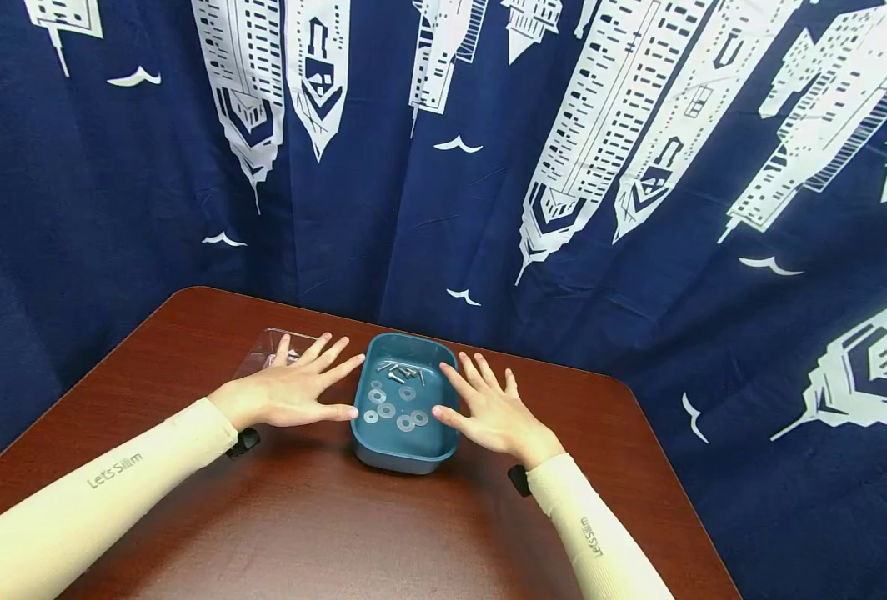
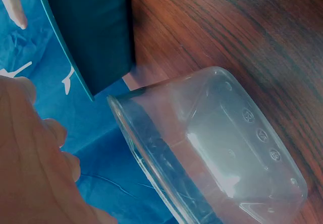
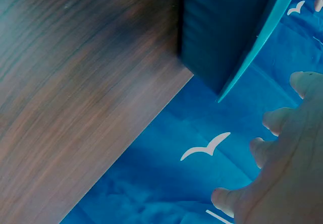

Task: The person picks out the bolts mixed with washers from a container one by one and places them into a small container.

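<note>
A blue rectangular bin (image 1: 394,460) stands on the table with several flat washers (image 1: 387,410) and a few small metal screws (image 1: 396,377) on its floor. My left hand (image 1: 289,393), fingers spread, hovers at the bin's left side, its thumb tip close to the rim. On the other side my right hand (image 1: 494,415) is also spread, with its thumb and index fingertip overlapping the right rim in the head view. Neither hand holds anything. Beneath the left fingers, a clear plastic container (image 2: 242,133) is partly hidden in the head view.
The brown wooden table (image 1: 323,533) has rounded far corners. Behind it hangs a dark blue curtain (image 1: 383,208) with white buildings and birds. Both forearms wear pale sleeves, with a dark wrist strap (image 1: 244,442) on the left and another (image 1: 518,480) on the right.
</note>
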